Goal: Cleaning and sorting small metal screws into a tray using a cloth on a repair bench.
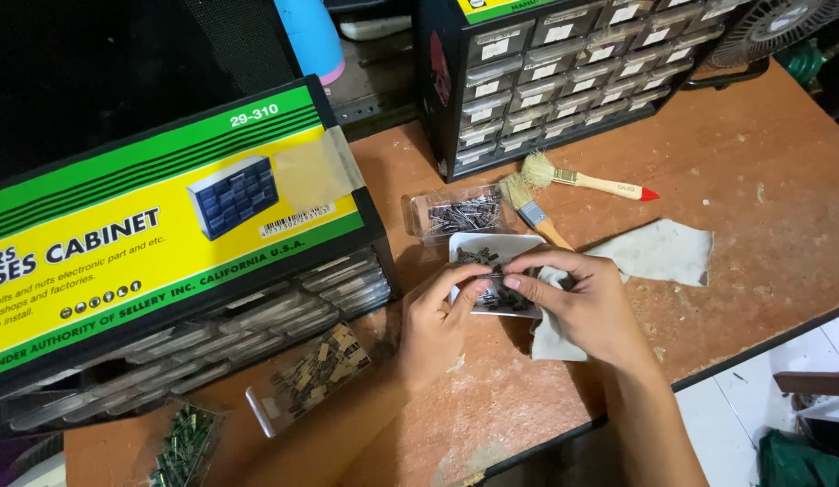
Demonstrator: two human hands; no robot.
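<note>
Small dark parts (491,298) are being sorted over the white tray (518,242); left hand (435,326) and right hand (582,302) fingers pinch one, calling for careful separation.

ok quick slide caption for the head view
Both hands, left hand and right hand, pick through small dark parts in a white tray on a worn wooden table.

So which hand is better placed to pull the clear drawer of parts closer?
Probably the left hand: the clear drawer lies up-left of the white tray, on its side. The right hand would have to cross over.
</note>
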